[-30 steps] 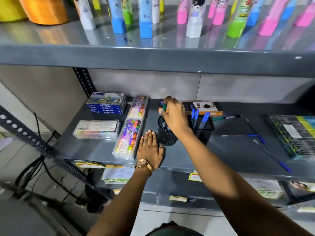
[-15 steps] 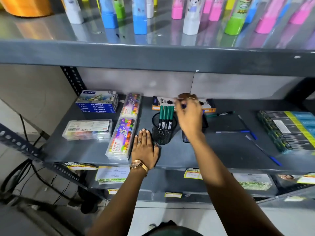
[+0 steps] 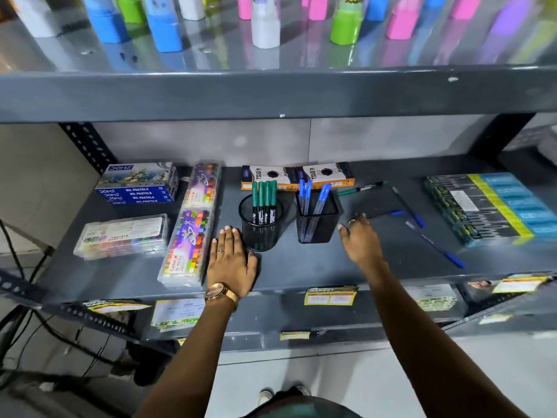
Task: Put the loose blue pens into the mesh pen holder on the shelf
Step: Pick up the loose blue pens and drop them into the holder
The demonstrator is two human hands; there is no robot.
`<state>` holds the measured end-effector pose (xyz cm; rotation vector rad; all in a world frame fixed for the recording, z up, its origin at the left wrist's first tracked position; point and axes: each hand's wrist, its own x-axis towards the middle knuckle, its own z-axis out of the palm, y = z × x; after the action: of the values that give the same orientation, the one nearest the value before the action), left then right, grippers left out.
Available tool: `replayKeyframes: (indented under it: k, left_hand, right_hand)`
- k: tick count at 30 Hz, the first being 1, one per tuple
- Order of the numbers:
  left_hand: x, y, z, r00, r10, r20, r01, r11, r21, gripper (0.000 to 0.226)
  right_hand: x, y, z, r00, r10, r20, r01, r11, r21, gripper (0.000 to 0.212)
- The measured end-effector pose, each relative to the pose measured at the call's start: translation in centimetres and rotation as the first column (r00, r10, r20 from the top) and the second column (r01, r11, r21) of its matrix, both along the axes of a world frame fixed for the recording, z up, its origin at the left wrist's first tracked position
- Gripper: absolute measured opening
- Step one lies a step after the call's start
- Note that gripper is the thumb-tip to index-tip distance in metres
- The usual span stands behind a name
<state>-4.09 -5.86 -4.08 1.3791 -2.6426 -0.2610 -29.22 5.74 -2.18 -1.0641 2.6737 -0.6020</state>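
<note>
Left hand point(image 3: 232, 260) is laid flat, fingers spread, on shelf point(image 3: 301, 267) beside round holder point(image 3: 259, 224); right hand point(image 3: 360, 239), open and empty, is held near square mesh holder point(image 3: 316, 220).

We see a dark grey shelf point(image 3: 301, 267). Round holder point(image 3: 259, 226): black mesh, holding pens with green caps point(image 3: 264, 200). Square holder point(image 3: 316, 220): black mesh, holding blue-capped pens point(image 3: 313, 196). Loose pens point(image 3: 434, 244) to the right: clear barrels, blue caps. One loose marker point(image 3: 360, 188) is black with green ends. Boxes at the back point(image 3: 297, 176): orange, black and white. Pastel boxes point(image 3: 137, 184): blue with white lettering. Crayon packs point(image 3: 187, 245): purple, multicolour rows. Right-hand pack point(image 3: 488, 206): black, yellow stripe, light blue. Watch point(image 3: 221, 294): gold. Upper-shelf bottles point(image 3: 265, 25): blue, green, pink, white.
</note>
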Motion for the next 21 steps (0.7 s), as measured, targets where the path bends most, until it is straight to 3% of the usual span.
replayKeyframes:
  k: [5, 9, 13, 15, 18, 21]
  left_hand:
    - [-0.1, 0.0, 0.1, 1.0, 0.003, 0.0, -0.003, 1.0, 0.012, 0.086]
    - [0.0, 0.0, 0.1, 1.0, 0.002, 0.0, -0.002, 1.0, 0.009, 0.086]
    - [-0.1, 0.0, 0.2, 1.0, -0.001, -0.004, 0.001, 1.0, 0.012, 0.086]
    - [0.0, 0.0, 0.2, 1.0, 0.0, -0.007, 0.001, 1.0, 0.017, 0.087]
    - [0.1, 0.0, 0.3, 1.0, -0.002, 0.007, 0.002, 1.0, 0.02, 0.089]
    - [0.0, 0.1, 0.4, 1.0, 0.001, 0.004, -0.001, 1.0, 0.027, 0.089]
  right_hand:
    - [4.1, 4.0, 0.0, 0.989, 0.018, -0.145, -0.044, 0.984, -0.175, 0.038]
    - [4.5, 5.7, 0.6, 0.988, 0.004, -0.154, -0.053, 0.948, -0.315, 0.038]
    - [1.0, 4.7, 1.9, 0.99, -0.109, -0.088, 0.068, 0.923, -0.378, 0.03]
    - [-1.2, 3.6, 2.4, 0.973, -0.226, 0.039, 0.226, 0.917, -0.328, 0.025]
    - [-4.3, 2.5, 2.9, 0.915, -0.344, 0.212, 0.356, 0.934, -0.022, 0.066]
    - [-5.4, 1.9, 3.1, 0.905, -0.361, 0.224, 0.354, 0.932, 0.071, 0.053]
